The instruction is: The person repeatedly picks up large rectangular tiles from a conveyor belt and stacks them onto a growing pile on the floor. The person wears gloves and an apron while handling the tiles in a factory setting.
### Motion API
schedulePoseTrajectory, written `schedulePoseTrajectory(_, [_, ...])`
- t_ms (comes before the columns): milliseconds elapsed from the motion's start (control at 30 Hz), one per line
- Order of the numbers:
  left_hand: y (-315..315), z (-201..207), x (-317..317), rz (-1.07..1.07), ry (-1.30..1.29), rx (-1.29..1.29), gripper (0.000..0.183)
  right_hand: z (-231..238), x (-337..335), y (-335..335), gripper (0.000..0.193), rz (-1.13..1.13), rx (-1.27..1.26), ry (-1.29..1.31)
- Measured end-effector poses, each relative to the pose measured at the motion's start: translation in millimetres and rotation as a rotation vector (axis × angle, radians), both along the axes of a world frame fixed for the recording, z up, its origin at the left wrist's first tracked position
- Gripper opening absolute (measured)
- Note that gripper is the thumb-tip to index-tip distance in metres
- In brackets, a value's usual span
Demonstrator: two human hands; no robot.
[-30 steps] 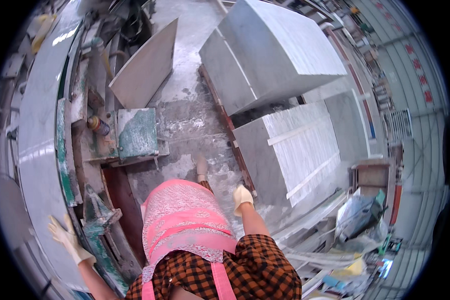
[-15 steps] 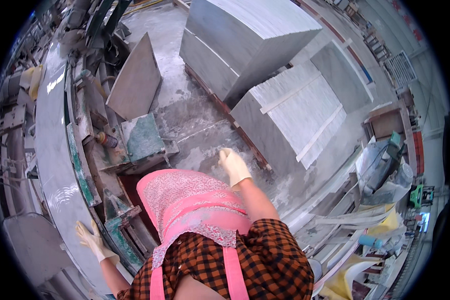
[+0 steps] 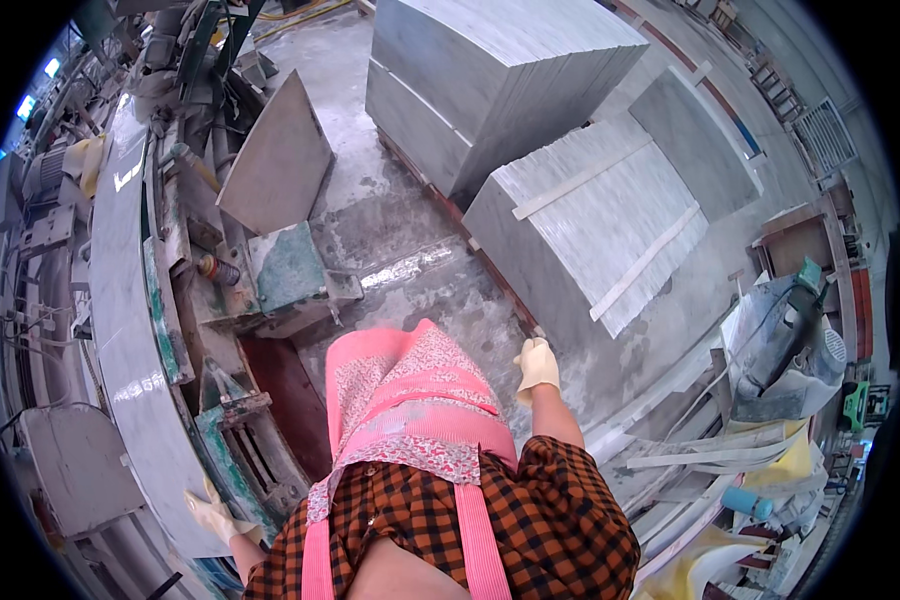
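My left hand (image 3: 215,512), in a pale cream glove, lies with its fingers apart on the near end of a long, glossy grey stone slab (image 3: 135,380). My right hand (image 3: 537,368), gloved the same way, hangs over the floor right of my pink apron (image 3: 400,400). Its fingers are curled in, and I see nothing in them. Beyond that hand stands a stack of grey stone slabs (image 3: 535,250) with two pale strips across its top.
A taller slab stack (image 3: 470,90) rises ahead. A loose stone sheet (image 3: 278,160) leans near the machine frame, beside a green-stained block (image 3: 288,265) and a spray can (image 3: 218,270). Cluttered shelving with a blue cylinder (image 3: 746,502) flanks my right.
My right hand has swung outward to the right and slightly down. My left hand has shifted nearer along the slab. The apron has swung right, uncovering more of the reddish panel.
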State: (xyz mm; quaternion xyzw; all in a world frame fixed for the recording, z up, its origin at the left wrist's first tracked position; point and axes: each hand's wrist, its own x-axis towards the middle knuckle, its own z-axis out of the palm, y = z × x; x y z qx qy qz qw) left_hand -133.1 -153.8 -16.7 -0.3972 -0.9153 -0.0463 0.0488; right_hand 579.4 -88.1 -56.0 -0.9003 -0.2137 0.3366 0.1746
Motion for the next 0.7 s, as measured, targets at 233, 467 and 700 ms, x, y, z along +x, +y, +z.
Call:
schedulePoseTrajectory(233, [-78, 12, 43, 0.478, -0.039, -0.092, 0.102, 4, 28, 42, 0.044, 0.218, 0.167, 0.012])
schedulePoseTrajectory(467, [-133, 1, 58, 0.618, -0.334, 0.364, 0.079, -24, 70, 32, 0.043, 0.872, 0.205, -0.137])
schedulePoseTrajectory(700, [-110, -21, 65, 0.554, -0.032, 0.144, 0.063, -142, 160, -10, 0.022, 0.777, 0.364, 0.050])
